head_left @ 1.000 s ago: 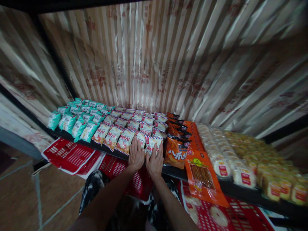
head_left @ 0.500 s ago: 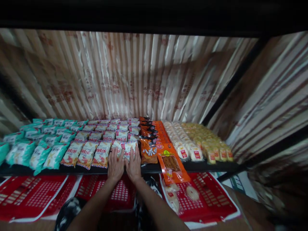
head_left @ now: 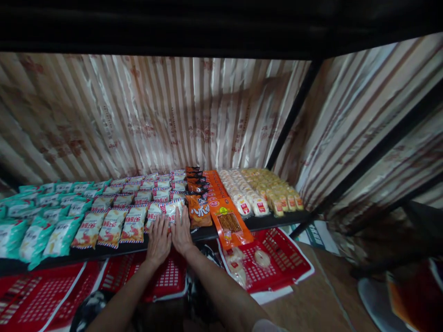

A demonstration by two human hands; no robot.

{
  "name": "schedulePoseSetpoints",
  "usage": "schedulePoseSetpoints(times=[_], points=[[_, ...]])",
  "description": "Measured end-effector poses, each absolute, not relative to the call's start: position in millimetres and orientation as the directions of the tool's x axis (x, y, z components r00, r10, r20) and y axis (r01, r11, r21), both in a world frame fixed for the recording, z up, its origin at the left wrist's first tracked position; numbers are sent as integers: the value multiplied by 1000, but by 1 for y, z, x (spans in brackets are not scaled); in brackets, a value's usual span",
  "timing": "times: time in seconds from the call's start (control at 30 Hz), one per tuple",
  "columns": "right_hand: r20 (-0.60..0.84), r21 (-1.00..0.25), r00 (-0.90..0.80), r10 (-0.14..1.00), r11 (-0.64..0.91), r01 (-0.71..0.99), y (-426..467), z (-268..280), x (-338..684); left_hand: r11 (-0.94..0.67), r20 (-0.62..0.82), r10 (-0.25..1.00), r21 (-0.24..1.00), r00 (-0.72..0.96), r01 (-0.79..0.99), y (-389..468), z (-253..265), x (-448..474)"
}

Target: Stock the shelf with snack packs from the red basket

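Observation:
My left hand (head_left: pixel 159 239) lies with its fingers stretched over a white snack bag (head_left: pixel 153 210) in the front row on the dark shelf. Beside it, my right hand (head_left: pixel 181 230) rests flat on another snack bag (head_left: pixel 173 206) with a striped edge. Both bags are partly hidden under the fingers. More bags of the same white and orange kind (head_left: pixel 133 223) stand in rows to the left and behind. Just right of my right hand is an orange-brown snack bag (head_left: pixel 200 211) with dark packs behind it.
Teal snack bags (head_left: pixel 62 235) fill the shelf's left part. An orange flat packet (head_left: pixel 230 223) juts over the front edge, beside white round pastries (head_left: pixel 260 206) and yellow packs (head_left: pixel 290 201). Red baskets (head_left: pixel 297 258) stand below. A black post (head_left: pixel 294 115) and striped curtain (head_left: pixel 207 115) enclose the shelf.
The view has turned to the right, so the shelf appears further left and more floor shows at right. Both hands stay on the same front bags.

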State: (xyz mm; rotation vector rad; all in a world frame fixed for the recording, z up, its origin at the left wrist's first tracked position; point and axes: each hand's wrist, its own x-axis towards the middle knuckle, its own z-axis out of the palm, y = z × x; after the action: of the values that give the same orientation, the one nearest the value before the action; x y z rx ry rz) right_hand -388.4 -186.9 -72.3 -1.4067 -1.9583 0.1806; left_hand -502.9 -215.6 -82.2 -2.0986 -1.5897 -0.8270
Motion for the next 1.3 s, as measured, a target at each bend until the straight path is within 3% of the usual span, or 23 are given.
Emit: schedulePoseSetpoints(times=[0.3,0.53,1.07,1.3], points=[[347,-505,-173,922,339,794,-186,-60,-390,-370,659,711,55,244,927,-212,-84,-499],[345,-485,-172,923,333,809,-184,-61,-391,-377,662,704,40,258,925,-205,-87,-500],[461,-427,-145,876,361,829,-174,-80,-393,-229,517,829,-32,213,973,-202,-94,-494],[502,-404,-139,854,373,835,-171,-85,-395,-254,576,799,64,173,965,-203,-92,-494]])
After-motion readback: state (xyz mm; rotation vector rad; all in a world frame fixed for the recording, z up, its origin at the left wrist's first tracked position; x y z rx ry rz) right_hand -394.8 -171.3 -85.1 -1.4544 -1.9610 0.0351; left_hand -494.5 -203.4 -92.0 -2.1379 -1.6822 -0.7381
